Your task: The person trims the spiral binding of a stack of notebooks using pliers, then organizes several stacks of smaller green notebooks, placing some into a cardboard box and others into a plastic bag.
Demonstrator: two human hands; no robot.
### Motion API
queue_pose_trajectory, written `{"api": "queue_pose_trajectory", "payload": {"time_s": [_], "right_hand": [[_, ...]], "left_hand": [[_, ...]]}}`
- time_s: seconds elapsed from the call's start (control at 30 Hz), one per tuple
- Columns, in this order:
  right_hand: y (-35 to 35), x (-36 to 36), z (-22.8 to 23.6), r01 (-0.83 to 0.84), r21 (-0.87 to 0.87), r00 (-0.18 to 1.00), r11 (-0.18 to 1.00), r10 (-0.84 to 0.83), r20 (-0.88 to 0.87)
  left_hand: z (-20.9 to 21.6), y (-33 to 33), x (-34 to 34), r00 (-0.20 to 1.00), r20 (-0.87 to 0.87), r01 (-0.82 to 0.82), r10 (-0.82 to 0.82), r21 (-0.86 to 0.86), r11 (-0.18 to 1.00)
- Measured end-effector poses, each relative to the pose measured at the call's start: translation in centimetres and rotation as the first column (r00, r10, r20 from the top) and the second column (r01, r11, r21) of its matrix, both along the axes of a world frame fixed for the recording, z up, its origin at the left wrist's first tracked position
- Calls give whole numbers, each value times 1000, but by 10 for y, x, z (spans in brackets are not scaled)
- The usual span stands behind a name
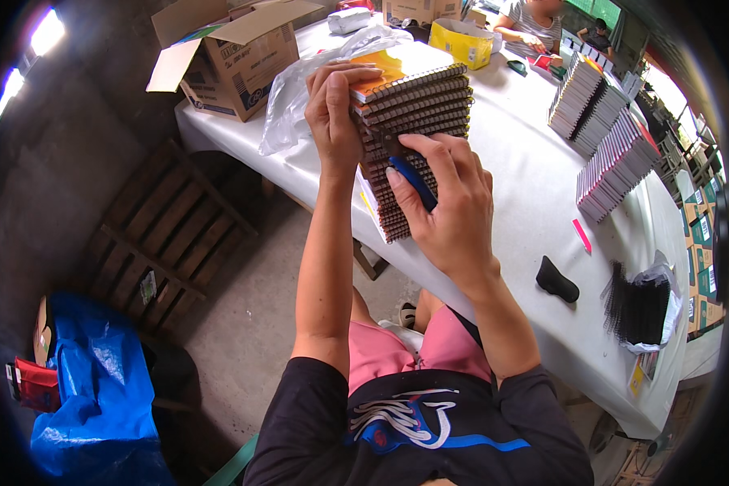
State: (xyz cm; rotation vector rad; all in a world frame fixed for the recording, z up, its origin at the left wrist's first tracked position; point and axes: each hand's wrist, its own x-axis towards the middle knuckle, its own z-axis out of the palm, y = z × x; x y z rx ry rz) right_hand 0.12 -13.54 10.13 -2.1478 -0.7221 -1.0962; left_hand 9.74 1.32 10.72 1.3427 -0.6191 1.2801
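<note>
A tall stack of spiral-bound notebooks [413, 109] stands near the table's edge in front of me, its wire spines facing me and an orange cover on top. My left hand [333, 101] grips the stack's left corner, fingers bent over the top cover. In my right hand [454, 198] is a pair of pliers or cutters with blue handles [414, 181], clasped between thumb and fingers. The tool's dark jaws touch or nearly touch the spines partway down the stack; contact cannot be made out.
On the white-covered table [510, 154] are more notebook stacks [620, 166] at right, a pink strip [581, 236], a black pouch-like item [557, 279] and black wire-like bundles [645, 309]. An open cardboard box [235, 69], clear plastic and a yellow box [460, 44] lie beyond. Another person sits across.
</note>
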Motion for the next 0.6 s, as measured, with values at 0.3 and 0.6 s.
{"api": "queue_pose_trajectory", "payload": {"time_s": [0.3,0.6], "right_hand": [[-1,3,5,-259,222,878,940,325,-351],[-6,1,-3,-194,136,966,972,213,-144]], "left_hand": [[0,1,1,1000,26,-12,11,7,1000],[0,-1,2,1000,17,-20,20,15,1000]]}}
